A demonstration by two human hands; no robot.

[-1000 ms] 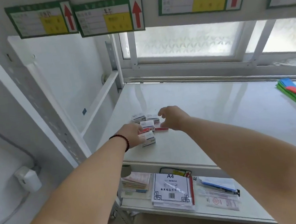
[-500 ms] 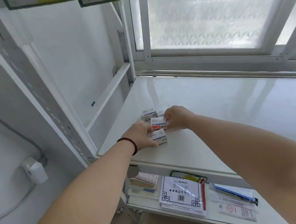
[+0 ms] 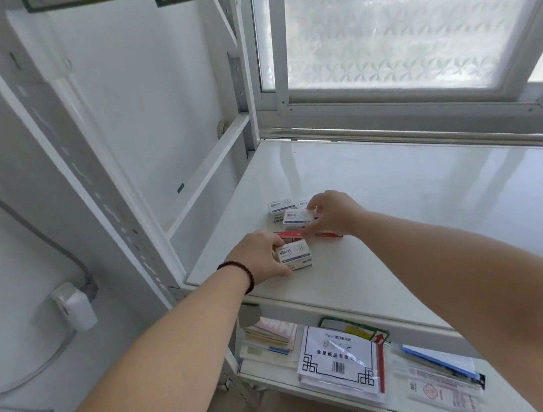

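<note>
On the white shelf beneath a frosted window, seen from my head camera, I work a cluster of small cartons near the left front corner. My left hand grips the near white box, with the thumb along its near edge and the fingers curled over its left end. The box rests low on the shelf, close to the front rim. My right hand pinches the middle white box by its right end, fingertips curled round it, just beyond the near one. A red box lies between the two, a second red box shows under my right wrist, and a far white box sits untouched at the back of the cluster. By my reading, the sorting is about midway: two boxes are in hand, none has left the shelf, and the others are yet to be squared up or lifted. Down on the lower shelf, a wrapped pack of paper lies among folders.
</note>
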